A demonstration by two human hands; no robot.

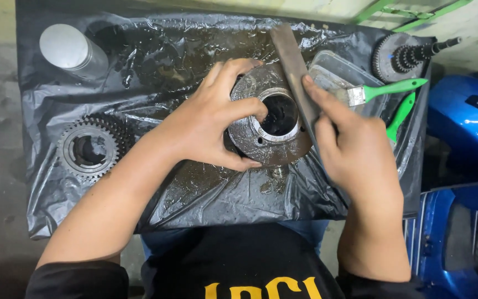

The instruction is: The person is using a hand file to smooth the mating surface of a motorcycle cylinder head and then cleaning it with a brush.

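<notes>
A round, oily metal disc with a central bore (272, 143) lies on a black plastic sheet (195, 188). My left hand (208, 119) grips its left side, thumb under the rim and fingers over the top edge. My right hand (352, 149) holds a long flat metal file (293, 66), index finger pressed along it. The file lies slanted across the disc's right edge, its tip pointing away from me.
A toothed gear (88, 149) lies at the left and a silver cylinder (72, 51) at the far left corner. A clear tray (333, 69), a green-handled brush (391, 89) and a geared shaft (402, 55) sit at the right. Blue bodywork (466, 122) stands beyond the sheet's right edge.
</notes>
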